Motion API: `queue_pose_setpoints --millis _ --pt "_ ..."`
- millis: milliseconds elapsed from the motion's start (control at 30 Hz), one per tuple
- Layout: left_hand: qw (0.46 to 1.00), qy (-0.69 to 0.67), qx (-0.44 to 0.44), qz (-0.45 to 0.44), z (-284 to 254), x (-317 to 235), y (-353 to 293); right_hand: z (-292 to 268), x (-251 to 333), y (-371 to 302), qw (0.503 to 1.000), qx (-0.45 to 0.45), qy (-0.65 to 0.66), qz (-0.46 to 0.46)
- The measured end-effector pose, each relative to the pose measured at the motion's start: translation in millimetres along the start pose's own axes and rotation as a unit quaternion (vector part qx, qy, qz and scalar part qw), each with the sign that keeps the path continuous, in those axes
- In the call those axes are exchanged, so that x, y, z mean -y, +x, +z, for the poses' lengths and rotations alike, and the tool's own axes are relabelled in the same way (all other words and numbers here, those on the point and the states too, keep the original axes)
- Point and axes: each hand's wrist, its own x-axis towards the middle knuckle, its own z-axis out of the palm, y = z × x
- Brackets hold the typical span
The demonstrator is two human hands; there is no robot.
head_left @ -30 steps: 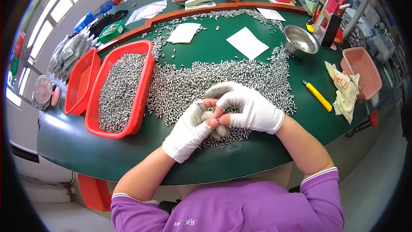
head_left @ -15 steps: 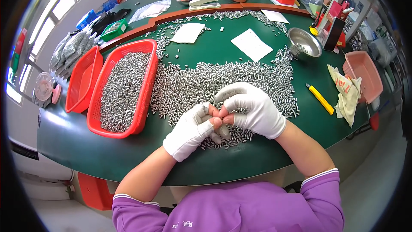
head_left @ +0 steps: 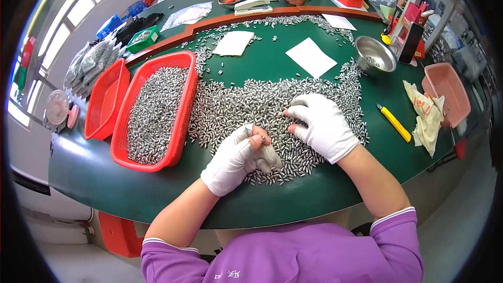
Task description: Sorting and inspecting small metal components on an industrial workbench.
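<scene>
Spread in a thick layer over the green worktop (head_left: 157, 199), directly in front of both hands: many small silvery metal cylinders (head_left: 241, 99), grooved, lying with long axes in every direction, without common order. Nearest to the middle of this layer, the right hand (head_left: 291, 120), in a white glove with bare fingertips of thumb and forefinger; thumb and forefinger apart, loosely spread, pointing to the left and a little forward, with cylinders just below and between them. Cannot see any piece grasped there. More to the left and nearer to the worktop edge, above the near part of the same layer, the left hand (head_left: 261, 137), gloved likewise, with fingers curled and thumb close against forefinger; cannot tell about a cylinder pinched inside. To the left of the layer, just beside it, a red perforated basket (head_left: 187, 102) filled with similar cylinders, and next to this a red tray (head_left: 106, 104). Beyond the layer, two white paper sheets (head_left: 311, 57). To the right, a steel bowl (head_left: 375, 52), a yellow utility knife (head_left: 395, 124), a cream cloth (head_left: 425, 126) and a pink basket (head_left: 451, 90).
</scene>
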Motion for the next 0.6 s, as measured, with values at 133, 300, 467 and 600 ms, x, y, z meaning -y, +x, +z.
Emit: queue_pose_setpoints --millis 133,300,467,600 --pt "0.999 -0.042 -0.016 -0.019 -1.4 0.1 3.4 2.2 0.0 0.1 0.999 0.020 0.030 0.013" --pt "0.998 -0.053 0.003 -0.017 -3.7 -0.6 3.6 4.9 -1.3 1.2 1.000 0.010 0.027 0.005" --pt "0.998 -0.060 -0.007 -0.015 -3.5 -0.5 4.7 3.9 1.2 2.4 0.998 0.044 0.031 0.041" --pt "0.998 -0.059 -0.010 -0.003 -3.6 0.5 5.0 1.2 3.3 2.0 0.998 0.043 0.023 0.036"
